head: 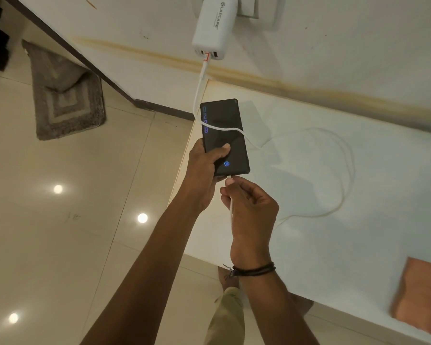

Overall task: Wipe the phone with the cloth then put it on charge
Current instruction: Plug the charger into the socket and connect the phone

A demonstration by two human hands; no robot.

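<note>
My left hand (pixel 204 168) grips a black phone (pixel 222 120) over the left edge of the white table, thumb on its lit screen. My right hand (pixel 249 207) pinches the white cable's plug (pixel 230 181) at the phone's bottom port. The white charging cable (pixel 343 170) loops across the table and over the screen, up to a white wall charger (pixel 213 26) plugged into a socket. An orange-brown cloth (pixel 418 295) lies on the table's near right corner.
The white table (pixel 309 245) stands against a cream wall (pixel 334 58). A grey mat (pixel 65 93) lies on the glossy tiled floor (pixel 60 232) to the left. My trouser leg and foot (pixel 225 282) show below the table edge.
</note>
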